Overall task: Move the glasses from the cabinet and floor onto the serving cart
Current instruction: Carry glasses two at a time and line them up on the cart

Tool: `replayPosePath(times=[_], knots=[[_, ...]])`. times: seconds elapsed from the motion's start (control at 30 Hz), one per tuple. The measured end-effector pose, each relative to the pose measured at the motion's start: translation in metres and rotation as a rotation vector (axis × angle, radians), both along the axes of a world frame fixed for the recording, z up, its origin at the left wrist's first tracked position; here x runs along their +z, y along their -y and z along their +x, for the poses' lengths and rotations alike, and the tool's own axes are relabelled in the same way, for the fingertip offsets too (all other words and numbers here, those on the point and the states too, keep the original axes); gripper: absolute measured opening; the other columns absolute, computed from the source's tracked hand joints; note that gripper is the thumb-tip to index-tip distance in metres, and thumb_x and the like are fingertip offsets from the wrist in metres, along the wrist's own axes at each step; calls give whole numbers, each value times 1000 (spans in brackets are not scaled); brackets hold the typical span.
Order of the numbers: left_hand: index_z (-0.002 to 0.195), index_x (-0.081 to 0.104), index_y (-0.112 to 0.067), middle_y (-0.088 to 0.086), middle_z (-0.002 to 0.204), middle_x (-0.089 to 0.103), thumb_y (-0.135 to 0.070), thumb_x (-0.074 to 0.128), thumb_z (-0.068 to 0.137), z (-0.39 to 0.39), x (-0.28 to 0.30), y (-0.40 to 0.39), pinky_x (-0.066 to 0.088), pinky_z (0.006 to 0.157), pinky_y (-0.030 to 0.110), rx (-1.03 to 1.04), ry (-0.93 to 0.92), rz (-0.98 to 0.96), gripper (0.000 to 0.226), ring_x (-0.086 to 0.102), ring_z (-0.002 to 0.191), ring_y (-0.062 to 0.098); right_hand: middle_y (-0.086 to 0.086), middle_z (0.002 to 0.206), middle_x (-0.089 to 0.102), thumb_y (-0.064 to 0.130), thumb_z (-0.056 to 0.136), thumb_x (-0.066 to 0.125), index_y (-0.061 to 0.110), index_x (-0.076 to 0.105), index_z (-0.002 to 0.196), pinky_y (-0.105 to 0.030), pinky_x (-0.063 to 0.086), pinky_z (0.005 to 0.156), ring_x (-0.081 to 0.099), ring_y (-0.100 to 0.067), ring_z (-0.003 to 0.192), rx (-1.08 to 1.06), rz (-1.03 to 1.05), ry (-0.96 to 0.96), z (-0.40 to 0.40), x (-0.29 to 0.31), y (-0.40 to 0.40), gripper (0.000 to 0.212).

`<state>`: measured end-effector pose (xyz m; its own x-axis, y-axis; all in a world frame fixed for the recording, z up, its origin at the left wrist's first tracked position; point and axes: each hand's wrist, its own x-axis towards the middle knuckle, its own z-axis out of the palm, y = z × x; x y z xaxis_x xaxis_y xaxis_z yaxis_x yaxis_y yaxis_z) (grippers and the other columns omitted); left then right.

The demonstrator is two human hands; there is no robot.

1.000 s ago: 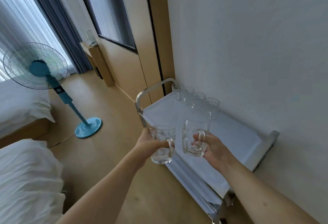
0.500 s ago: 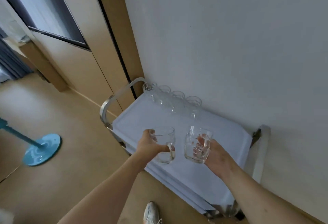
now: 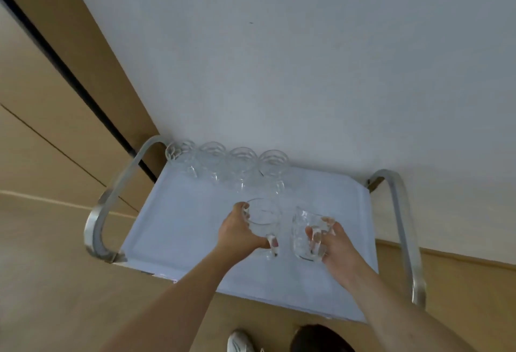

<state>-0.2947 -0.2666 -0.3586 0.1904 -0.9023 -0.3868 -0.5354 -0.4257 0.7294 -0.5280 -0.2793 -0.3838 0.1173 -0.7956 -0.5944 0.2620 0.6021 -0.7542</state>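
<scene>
each hand grips a glass mug above the serving cart (image 3: 156, 229): left hand (image 3: 237, 233) fingers curl around one mug (image 3: 264, 216), right hand (image 3: 336, 244) fingers pinch the other mug (image 3: 303, 236) by its handle; four glasses (image 3: 227, 163) line the wall edge.

Six glass mugs in all: four stand in a row (image 3: 227, 164) along the serving cart's (image 3: 178, 229) back edge, two more (image 3: 264, 217) (image 3: 305, 236) are held, one per hand.

White shoe (image 3: 239, 341) cropped by bottom edge
</scene>
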Motion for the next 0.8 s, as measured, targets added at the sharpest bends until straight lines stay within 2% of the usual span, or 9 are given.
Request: replayPosePath(times=[0.07,0.17,0.23,0.33,0.43,0.57,0.63,0.7,0.8], knots=[[134,42,-25,-16,107,52,-32,96,52,-1,-7,7,43,87,25,-32,-7,-5,99,58,108,15,-6,114,70,11,51,94,16,59,123,-33,53,81,70,-20,100,-59,6,-127,1,-1,5,80],[135,40,-27,-13,114,55,-39,95,48,-3,-17,16,45,89,28,-69,-4,16,103,56,108,13,9,112,62,7,61,95,28,54,126,-22,49,80,62,-8,100,-43,-88,-352,2,-12,25,79],[134,41,-31,-13,117,59,-49,91,41,-2,-24,21,50,93,33,-63,4,33,106,59,110,13,14,112,60,11,58,97,33,50,128,-24,50,87,61,-7,103,-10,-154,-434,2,-21,42,88],[125,45,-34,-18,111,63,-55,85,35,-1,-30,29,52,92,33,-44,20,66,101,62,106,10,12,120,60,21,54,99,35,46,133,-27,46,96,59,-13,111,72,-209,-541,2,-32,68,97],[123,46,-36,-19,110,64,-51,89,38,0,-37,39,52,90,31,-59,39,87,97,62,105,8,13,121,59,24,52,100,35,45,135,-28,46,98,58,-13,111,115,-269,-588,0,-44,88,100],[128,44,-33,-19,111,62,-41,96,45,-2,-47,45,45,84,20,-77,47,54,98,60,104,7,17,119,60,19,50,101,37,45,131,-26,46,97,58,-12,111,124,-354,-575,0,-53,113,100],[124,43,-36,-20,109,62,-40,96,45,-7,-49,47,42,78,13,-83,49,41,95,59,101,4,24,115,57,19,49,101,37,45,133,-20,45,93,57,-10,111,144,-378,-583,0,-55,126,103],[120,42,-41,-21,108,62,-43,95,43,-14,-53,48,41,76,10,-90,53,25,94,60,100,1,27,114,55,17,50,100,32,44,141,-8,41,87,56,-7,111,171,-376,-583,-4,-58,138,108],[118,41,-44,-22,109,62,-43,94,40,-23,-59,48,43,75,10,-91,50,2,95,60,100,0,13,121,59,12,51,100,28,43,146,0,43,80,60,-10,110,209,-379,-599,-10,-66,156,112]])
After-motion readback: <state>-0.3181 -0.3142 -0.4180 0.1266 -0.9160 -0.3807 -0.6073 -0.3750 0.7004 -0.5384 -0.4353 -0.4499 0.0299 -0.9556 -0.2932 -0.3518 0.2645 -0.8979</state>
